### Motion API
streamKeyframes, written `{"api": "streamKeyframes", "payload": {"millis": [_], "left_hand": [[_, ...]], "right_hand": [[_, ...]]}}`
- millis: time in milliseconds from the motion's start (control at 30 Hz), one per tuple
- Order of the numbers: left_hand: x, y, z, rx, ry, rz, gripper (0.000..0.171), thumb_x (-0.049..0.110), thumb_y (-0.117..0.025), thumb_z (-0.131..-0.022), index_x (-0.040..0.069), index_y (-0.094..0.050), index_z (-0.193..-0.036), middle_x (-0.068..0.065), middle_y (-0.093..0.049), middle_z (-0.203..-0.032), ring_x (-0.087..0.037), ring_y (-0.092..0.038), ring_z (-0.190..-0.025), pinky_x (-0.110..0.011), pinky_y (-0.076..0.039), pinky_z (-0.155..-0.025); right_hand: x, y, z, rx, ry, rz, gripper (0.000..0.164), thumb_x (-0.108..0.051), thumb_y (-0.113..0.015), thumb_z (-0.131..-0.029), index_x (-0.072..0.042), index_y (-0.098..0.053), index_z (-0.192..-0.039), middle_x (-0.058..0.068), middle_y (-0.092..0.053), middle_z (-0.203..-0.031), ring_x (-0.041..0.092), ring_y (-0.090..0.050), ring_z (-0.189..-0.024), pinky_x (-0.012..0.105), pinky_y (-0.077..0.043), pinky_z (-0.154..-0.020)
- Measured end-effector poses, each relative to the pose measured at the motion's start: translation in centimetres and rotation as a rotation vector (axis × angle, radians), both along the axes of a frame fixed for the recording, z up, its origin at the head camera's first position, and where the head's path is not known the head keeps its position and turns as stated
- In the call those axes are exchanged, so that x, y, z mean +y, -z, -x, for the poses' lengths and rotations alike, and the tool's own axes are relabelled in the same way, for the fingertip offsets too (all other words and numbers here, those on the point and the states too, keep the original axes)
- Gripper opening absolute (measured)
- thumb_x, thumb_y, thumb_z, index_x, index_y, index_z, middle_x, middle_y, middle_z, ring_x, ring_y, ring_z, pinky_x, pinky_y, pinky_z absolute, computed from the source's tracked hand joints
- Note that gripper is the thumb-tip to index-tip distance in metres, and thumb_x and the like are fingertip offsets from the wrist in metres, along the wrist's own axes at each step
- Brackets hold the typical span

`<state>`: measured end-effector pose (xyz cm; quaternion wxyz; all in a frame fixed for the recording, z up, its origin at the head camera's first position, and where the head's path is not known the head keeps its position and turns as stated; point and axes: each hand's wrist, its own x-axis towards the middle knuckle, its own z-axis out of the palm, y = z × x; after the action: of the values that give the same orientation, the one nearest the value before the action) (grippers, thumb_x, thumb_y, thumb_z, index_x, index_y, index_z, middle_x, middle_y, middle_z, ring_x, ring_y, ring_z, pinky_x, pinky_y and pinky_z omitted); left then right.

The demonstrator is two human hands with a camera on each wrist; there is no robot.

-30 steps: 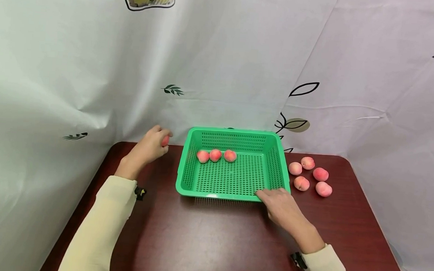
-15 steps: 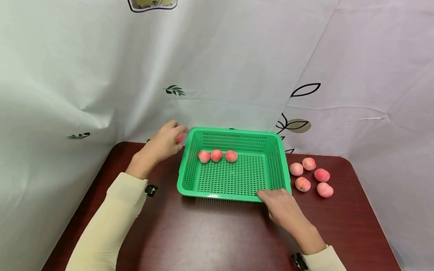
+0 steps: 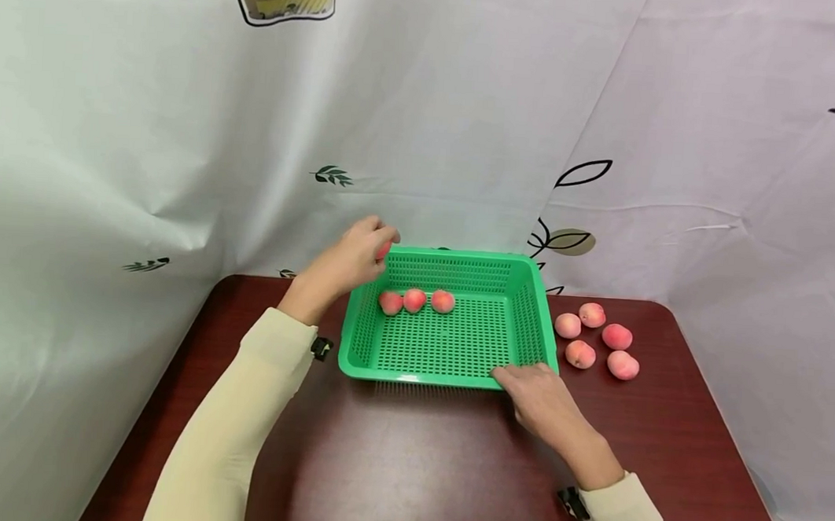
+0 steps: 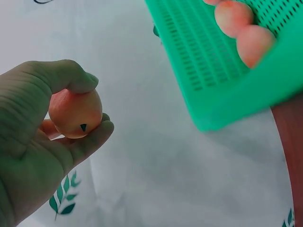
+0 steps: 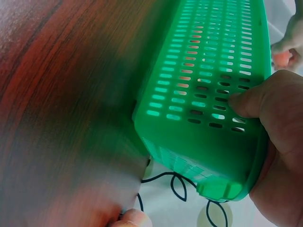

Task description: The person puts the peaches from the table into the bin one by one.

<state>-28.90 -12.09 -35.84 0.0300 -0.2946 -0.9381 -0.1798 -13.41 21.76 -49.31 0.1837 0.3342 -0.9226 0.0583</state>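
Observation:
A small pinkish-red peach [image 4: 75, 113] is held between the thumb and fingers of my left hand [image 3: 350, 258], raised above the back left corner of the green plastic basket [image 3: 411, 377]. In the left wrist view, a small dark mark shows on its skin. Inside the basket, towards the back left, lie three peaches [image 3: 414, 300]. My right hand [image 3: 541, 399] grips the basket's rim near its front right corner. In the right wrist view, one digit presses on the slotted wall [image 5: 203, 94], while the other fingers are hidden.
Several peaches [image 3: 580, 354] lie loose on the dark reddish table [image 3: 407, 464], right of the basket. A pale patterned cloth [image 3: 459, 137] hangs behind the table and along both sides. The basket stands near the table's back edge.
My left hand has moved right and slightly up with its peach, from left of the basket to above its back left corner. The right hand has kept its grip on the rim.

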Motion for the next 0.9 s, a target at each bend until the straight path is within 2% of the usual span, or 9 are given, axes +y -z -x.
{"api": "streamKeyframes", "payload": {"millis": [267,533,733,900], "left_hand": [[2.3,-0.4,0.9,-0.016,0.049,-0.036,0.038,-0.008,-0.057,-0.089,0.004,-0.065,-0.125,-0.019,-0.058,-0.118,-0.033,-0.055,-0.101,-0.044,-0.049,-0.087],[5.1,-0.5,2.1,-0.075,0.091,0.010,0.040,-0.004,-0.056,-0.095,0.008,-0.061,-0.132,-0.015,-0.056,-0.125,-0.028,-0.055,-0.106,-0.040,-0.048,-0.085],[7.4,0.1,3.1,-0.107,0.117,0.048,0.042,0.001,-0.061,-0.097,0.008,-0.060,-0.138,-0.013,-0.054,-0.128,-0.026,-0.054,-0.109,-0.040,-0.049,-0.088],[9.1,0.7,3.6,-0.127,0.123,0.080,0.042,0.004,-0.063,-0.098,0.008,-0.059,-0.140,-0.014,-0.053,-0.131,-0.027,-0.055,-0.113,-0.040,-0.051,-0.092]], "right_hand": [[-0.1,-0.2,-0.1,-0.017,0.013,-0.014,0.029,0.009,-0.063,-0.078,-0.017,-0.054,-0.088,-0.005,-0.052,-0.068,0.017,-0.056,-0.060,0.032,-0.038,-0.061],[-0.1,-0.3,-0.1,-0.017,0.011,-0.018,0.030,0.009,-0.062,-0.077,-0.017,-0.054,-0.089,-0.004,-0.052,-0.068,0.019,-0.056,-0.060,0.033,-0.040,-0.061],[-0.1,-0.4,-0.1,-0.034,0.019,-0.026,0.029,0.008,-0.063,-0.079,-0.017,-0.055,-0.089,-0.005,-0.053,-0.069,0.018,-0.057,-0.061,0.034,-0.041,-0.062],[-0.1,-0.3,-0.1,-0.006,-0.003,-0.004,0.029,0.010,-0.062,-0.078,-0.017,-0.053,-0.086,-0.005,-0.051,-0.067,0.017,-0.055,-0.059,0.032,-0.039,-0.061]]}}
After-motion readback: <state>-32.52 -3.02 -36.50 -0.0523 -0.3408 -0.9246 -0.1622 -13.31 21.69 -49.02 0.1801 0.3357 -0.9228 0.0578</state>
